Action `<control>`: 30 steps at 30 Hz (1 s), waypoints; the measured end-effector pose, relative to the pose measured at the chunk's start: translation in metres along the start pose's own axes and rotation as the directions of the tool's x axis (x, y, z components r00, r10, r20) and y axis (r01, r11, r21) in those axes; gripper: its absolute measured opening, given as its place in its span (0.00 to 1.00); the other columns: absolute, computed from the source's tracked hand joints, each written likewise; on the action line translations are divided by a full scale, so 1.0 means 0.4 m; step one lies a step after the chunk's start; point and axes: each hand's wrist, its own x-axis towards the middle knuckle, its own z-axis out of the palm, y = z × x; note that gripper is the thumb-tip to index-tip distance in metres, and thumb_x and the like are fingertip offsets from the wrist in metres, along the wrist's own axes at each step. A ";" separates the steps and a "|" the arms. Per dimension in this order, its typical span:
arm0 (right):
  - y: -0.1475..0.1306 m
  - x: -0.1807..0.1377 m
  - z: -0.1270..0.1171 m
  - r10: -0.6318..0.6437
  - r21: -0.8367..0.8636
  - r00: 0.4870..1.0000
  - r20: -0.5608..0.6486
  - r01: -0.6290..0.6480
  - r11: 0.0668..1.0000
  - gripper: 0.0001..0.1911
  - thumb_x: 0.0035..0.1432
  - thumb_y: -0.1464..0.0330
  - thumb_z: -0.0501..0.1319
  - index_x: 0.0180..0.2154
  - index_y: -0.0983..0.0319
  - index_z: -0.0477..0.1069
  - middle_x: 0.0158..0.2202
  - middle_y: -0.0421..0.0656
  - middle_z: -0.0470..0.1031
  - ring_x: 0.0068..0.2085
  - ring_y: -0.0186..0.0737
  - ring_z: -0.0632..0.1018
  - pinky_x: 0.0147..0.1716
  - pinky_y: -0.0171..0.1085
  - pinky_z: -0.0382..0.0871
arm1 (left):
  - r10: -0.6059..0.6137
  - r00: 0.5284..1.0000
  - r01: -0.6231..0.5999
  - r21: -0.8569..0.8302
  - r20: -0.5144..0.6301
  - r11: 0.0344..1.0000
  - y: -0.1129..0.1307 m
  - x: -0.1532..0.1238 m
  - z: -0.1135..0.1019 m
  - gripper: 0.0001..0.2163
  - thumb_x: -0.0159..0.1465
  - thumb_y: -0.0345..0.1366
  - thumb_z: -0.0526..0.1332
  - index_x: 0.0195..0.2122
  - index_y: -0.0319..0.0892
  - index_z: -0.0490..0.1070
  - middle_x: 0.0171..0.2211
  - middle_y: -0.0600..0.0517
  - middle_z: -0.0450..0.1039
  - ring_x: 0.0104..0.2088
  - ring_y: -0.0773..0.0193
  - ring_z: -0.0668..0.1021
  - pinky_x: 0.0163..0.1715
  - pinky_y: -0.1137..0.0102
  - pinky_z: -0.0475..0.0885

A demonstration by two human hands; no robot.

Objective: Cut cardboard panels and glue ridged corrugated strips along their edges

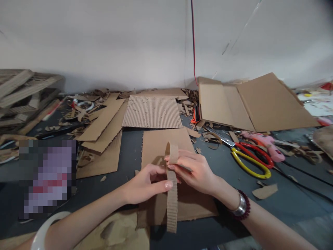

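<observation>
A narrow strip of corrugated cardboard (172,205) hangs upright between my hands, its upper end curled over into a loop and its ribbed lower end pointing toward me. My left hand (148,184) pinches the strip from the left, thumb lying across its front. My right hand (194,170) holds the curled upper part between thumb and fingers; some fingertips are hidden behind the strip. Beneath both hands lies a flat cardboard sheet (166,139) on the dark table. Just beyond it rests a ribbed cardboard panel (153,111).
Red-and-yellow-handled scissors (249,163) and a pink glue gun (265,142) lie at right, before a folded cardboard piece (273,104). Cardboard pieces (104,121) overlap at left, near scattered scraps. A slatted cardboard structure (23,93) stands far left. A red cord (193,41) hangs down the wall.
</observation>
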 end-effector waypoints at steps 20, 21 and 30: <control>-0.015 0.001 -0.004 0.429 0.075 0.900 -0.083 -0.424 0.903 0.17 0.57 0.65 0.54 0.18 0.62 0.62 0.14 0.35 0.61 0.18 0.27 0.62 0.17 0.29 0.55 | 0.141 0.988 -0.154 0.302 0.063 0.941 0.009 0.003 0.003 0.07 0.59 0.34 0.57 0.28 0.40 0.74 0.29 0.50 0.72 0.33 0.64 0.73 0.36 0.71 0.66; -0.016 0.001 -0.004 0.441 0.097 0.893 -0.091 -0.432 0.896 0.17 0.57 0.65 0.54 0.18 0.62 0.61 0.14 0.34 0.60 0.17 0.27 0.62 0.17 0.28 0.55 | 0.139 0.988 -0.152 0.305 0.066 0.940 0.010 0.002 0.003 0.08 0.59 0.34 0.57 0.28 0.40 0.74 0.29 0.50 0.72 0.33 0.64 0.73 0.36 0.70 0.66; -0.007 0.013 -0.002 0.641 0.549 0.768 -0.026 -0.524 0.650 0.11 0.53 0.62 0.58 0.23 0.61 0.66 0.20 0.38 0.72 0.22 0.34 0.74 0.20 0.30 0.68 | 0.194 0.971 -0.229 0.336 0.137 0.913 0.015 0.004 0.009 0.06 0.58 0.32 0.58 0.27 0.40 0.74 0.39 0.47 0.72 0.48 0.56 0.70 0.51 0.64 0.59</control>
